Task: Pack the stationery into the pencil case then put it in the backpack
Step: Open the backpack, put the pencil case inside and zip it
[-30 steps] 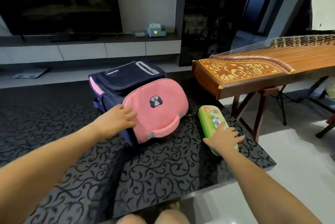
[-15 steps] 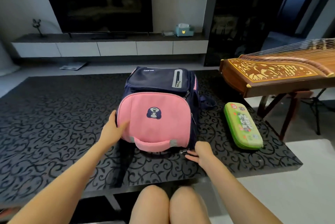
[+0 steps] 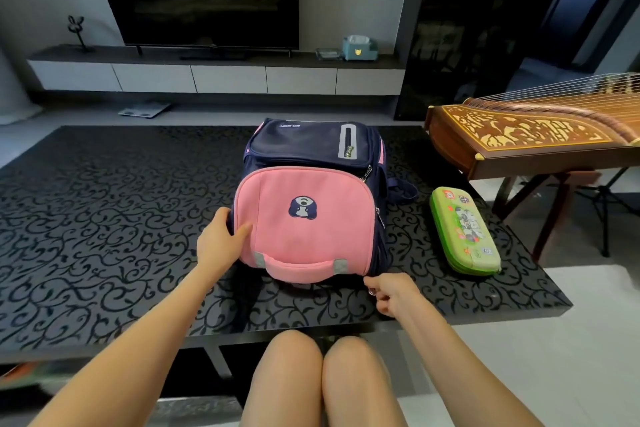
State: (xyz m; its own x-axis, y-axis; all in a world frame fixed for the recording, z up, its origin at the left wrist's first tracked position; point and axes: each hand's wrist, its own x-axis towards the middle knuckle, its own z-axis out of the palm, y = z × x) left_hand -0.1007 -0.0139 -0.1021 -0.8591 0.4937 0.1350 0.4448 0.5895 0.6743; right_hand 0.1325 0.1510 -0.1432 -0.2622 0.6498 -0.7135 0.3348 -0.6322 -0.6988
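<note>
A pink and navy backpack (image 3: pixel 308 212) lies on the black patterned table (image 3: pixel 104 219), its pink top flap and handle facing me. My left hand (image 3: pixel 220 241) grips the flap's left edge, thumb on the pink fabric. My right hand (image 3: pixel 389 291) is at the bag's near right corner, its fingers pinched on a small metal zipper pull. A green pencil case (image 3: pixel 464 231) with cartoon stickers lies shut on the table to the right of the backpack, touched by neither hand. No loose stationery is visible.
A wooden zither (image 3: pixel 533 136) on a stand sits just right of the table, close to the pencil case. The table's right edge ends near the case. A TV console (image 3: pixel 214 77) stands behind. My knees (image 3: pixel 322 378) are under the near table edge.
My right hand left the pencil case and came to the backpack's near right corner, closing on the zipper pull. The backpack was turned square to me, and my left hand shifted to its left edge.
</note>
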